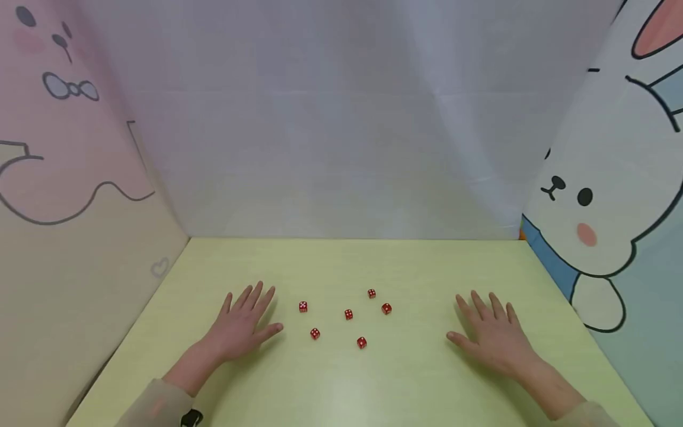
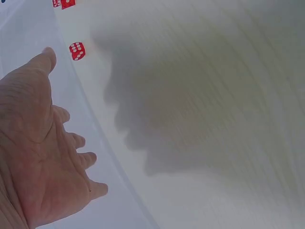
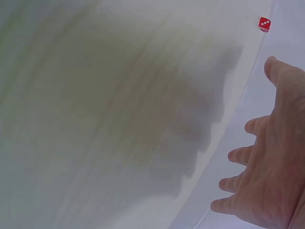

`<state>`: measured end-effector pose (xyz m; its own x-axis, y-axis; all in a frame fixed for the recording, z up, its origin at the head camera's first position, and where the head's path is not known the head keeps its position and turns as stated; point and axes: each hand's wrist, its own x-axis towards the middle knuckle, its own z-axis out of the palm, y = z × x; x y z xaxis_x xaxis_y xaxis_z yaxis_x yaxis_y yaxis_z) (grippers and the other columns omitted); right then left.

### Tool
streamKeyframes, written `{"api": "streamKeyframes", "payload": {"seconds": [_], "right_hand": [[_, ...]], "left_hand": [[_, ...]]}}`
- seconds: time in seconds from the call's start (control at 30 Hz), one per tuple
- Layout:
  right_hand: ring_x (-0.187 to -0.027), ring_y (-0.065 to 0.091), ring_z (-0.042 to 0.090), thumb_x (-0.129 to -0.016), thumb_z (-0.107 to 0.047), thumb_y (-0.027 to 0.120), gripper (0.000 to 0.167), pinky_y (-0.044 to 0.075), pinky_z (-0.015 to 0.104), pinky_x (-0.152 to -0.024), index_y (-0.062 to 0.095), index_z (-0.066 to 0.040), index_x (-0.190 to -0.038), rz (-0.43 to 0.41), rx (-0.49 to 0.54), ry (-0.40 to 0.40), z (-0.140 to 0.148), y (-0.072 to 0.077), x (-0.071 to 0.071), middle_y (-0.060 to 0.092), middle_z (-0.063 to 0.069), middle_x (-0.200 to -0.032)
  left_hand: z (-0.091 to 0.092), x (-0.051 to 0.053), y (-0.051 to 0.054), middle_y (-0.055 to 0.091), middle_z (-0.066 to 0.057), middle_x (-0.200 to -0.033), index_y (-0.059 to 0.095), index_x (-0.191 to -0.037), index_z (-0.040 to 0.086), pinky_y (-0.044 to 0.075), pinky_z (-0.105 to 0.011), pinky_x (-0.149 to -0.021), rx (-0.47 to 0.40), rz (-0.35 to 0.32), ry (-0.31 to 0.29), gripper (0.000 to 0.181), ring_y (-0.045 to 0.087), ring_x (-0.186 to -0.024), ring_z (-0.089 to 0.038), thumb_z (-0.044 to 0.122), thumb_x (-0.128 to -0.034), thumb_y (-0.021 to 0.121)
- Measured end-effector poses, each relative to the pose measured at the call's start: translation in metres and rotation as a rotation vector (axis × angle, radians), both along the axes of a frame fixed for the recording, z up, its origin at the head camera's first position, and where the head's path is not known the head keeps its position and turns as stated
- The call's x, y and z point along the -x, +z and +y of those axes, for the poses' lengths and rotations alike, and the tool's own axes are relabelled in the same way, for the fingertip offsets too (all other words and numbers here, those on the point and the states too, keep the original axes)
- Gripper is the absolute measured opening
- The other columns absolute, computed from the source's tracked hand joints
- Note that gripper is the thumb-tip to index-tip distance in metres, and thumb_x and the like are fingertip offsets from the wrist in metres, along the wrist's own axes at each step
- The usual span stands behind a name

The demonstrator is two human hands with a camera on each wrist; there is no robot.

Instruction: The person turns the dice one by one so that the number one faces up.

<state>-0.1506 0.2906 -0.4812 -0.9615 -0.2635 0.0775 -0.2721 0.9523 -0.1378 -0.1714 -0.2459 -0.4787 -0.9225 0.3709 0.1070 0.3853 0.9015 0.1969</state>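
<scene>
Several small red dice with white pips, among them a middle die [image 1: 348, 314], a left die [image 1: 303, 306] and a right die [image 1: 386, 308], lie scattered on the pale yellow-green table [image 1: 341, 385] in the head view. To their left, the left hand [image 1: 240, 329] hovers palm down with fingers spread, holding nothing; the left wrist view shows that hand [image 2: 45, 152] over its shadow, a die [image 2: 77, 51] beyond the thumb. On the right side the right hand [image 1: 496, 341] is likewise spread and holds nothing. One die [image 3: 264, 24] shows past the right hand [image 3: 271, 152] in the right wrist view.
A whitish curtain [image 1: 341, 118] stands behind the table's back edge. Side panels with cartoon drawings, a pink and cream one [image 1: 69, 267] at left and a white and blue one [image 1: 629, 178] at right, flank the table. A dark band [image 1: 191, 418] shows at the left sleeve.
</scene>
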Motion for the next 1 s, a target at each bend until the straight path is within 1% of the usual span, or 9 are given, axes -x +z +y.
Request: {"api": "streamKeyframes", "payload": {"seconds": [0.1,0.17,0.23,0.33,0.53,0.63,0.73,0.83,1.0], "right_hand": [[-0.143,0.021,0.061,-0.096,-0.069,0.054,0.087,0.015,0.077,-0.108,0.040,-0.009,-0.157,0.005,-0.003,0.003,0.000,0.001,0.001,0.032,0.029,-0.159],[-0.143,0.021,0.060,-0.096,-0.069,0.054,0.087,0.015,0.077,-0.108,0.039,-0.009,-0.158,0.003,-0.002,0.006,-0.001,0.003,0.001,0.032,0.029,-0.159],[-0.143,0.021,0.060,-0.096,-0.069,0.054,0.087,0.015,0.077,-0.108,0.039,-0.009,-0.158,0.002,0.000,0.011,-0.001,0.004,0.002,0.032,0.029,-0.159],[-0.144,0.021,0.057,-0.096,-0.067,0.055,0.086,0.015,0.076,-0.109,0.040,-0.008,-0.157,0.013,0.003,0.023,-0.001,0.006,0.003,0.033,0.028,-0.159],[-0.143,0.028,0.053,-0.098,-0.060,0.058,0.079,0.019,0.073,-0.110,0.044,-0.007,-0.155,0.091,0.019,0.063,-0.005,0.007,0.005,0.041,0.026,-0.155],[-0.141,0.033,0.051,-0.098,-0.055,0.062,0.074,0.022,0.071,-0.110,0.049,-0.006,-0.151,0.138,0.046,0.078,-0.009,0.008,0.006,0.047,0.025,-0.151],[-0.139,0.037,0.050,-0.097,-0.049,0.066,0.068,0.025,0.069,-0.110,0.053,-0.006,-0.148,0.168,0.067,0.095,-0.012,0.007,0.008,0.051,0.024,-0.147],[-0.137,0.041,0.047,-0.097,-0.044,0.068,0.063,0.027,0.067,-0.110,0.056,-0.006,-0.145,0.172,0.086,0.112,-0.016,0.006,0.009,0.055,0.021,-0.144],[-0.129,0.051,0.043,-0.095,-0.035,0.073,0.052,0.035,0.063,-0.107,0.064,-0.006,-0.138,0.174,0.111,0.139,-0.025,0.004,0.010,0.062,0.017,-0.136]], "left_hand": [[0.000,0.005,0.000,0.026,-0.024,-0.164,0.031,-0.161,0.011,0.015,-0.074,-0.112,0.020,0.014,-0.012,0.088,0.026,-0.148,-0.049,0.070,-0.0981,0.048],[0.001,0.009,0.002,0.026,-0.024,-0.164,0.031,-0.161,0.010,0.016,-0.074,-0.112,0.017,0.013,-0.017,0.088,0.027,-0.147,-0.049,0.068,-0.0979,0.051],[0.003,0.012,0.006,0.029,-0.025,-0.162,0.033,-0.160,0.010,0.019,-0.074,-0.111,-0.001,0.008,-0.023,0.086,0.029,-0.146,-0.049,0.062,-0.0973,0.058],[0.008,0.018,0.012,0.035,-0.025,-0.160,0.042,-0.156,0.009,0.023,-0.072,-0.112,-0.036,0.002,-0.034,0.079,0.033,-0.145,-0.048,0.051,-0.0955,0.069],[0.018,0.032,0.015,0.048,-0.020,-0.152,0.062,-0.140,0.010,0.025,-0.068,-0.113,-0.087,0.014,-0.047,0.058,0.040,-0.142,-0.044,0.039,-0.0924,0.077],[0.024,0.039,0.013,0.053,-0.018,-0.149,0.070,-0.130,0.011,0.025,-0.068,-0.113,-0.134,0.007,-0.050,0.048,0.042,-0.140,-0.043,0.036,-0.0904,0.080],[0.028,0.044,0.008,0.055,-0.018,-0.146,0.074,-0.123,0.013,0.024,-0.070,-0.113,-0.172,-0.025,-0.046,0.040,0.043,-0.140,-0.043,0.033,-0.0891,0.081],[0.032,0.047,0.002,0.057,-0.016,-0.144,0.076,-0.118,0.014,0.023,-0.069,-0.113,-0.187,-0.060,-0.027,0.035,0.043,-0.140,-0.043,0.032,-0.0881,0.082],[0.039,0.050,-0.004,0.061,-0.014,-0.141,0.079,-0.112,0.016,0.025,-0.068,-0.114,-0.191,-0.074,-0.002,0.030,0.047,-0.138,-0.040,0.030,-0.0868,0.083]]}}
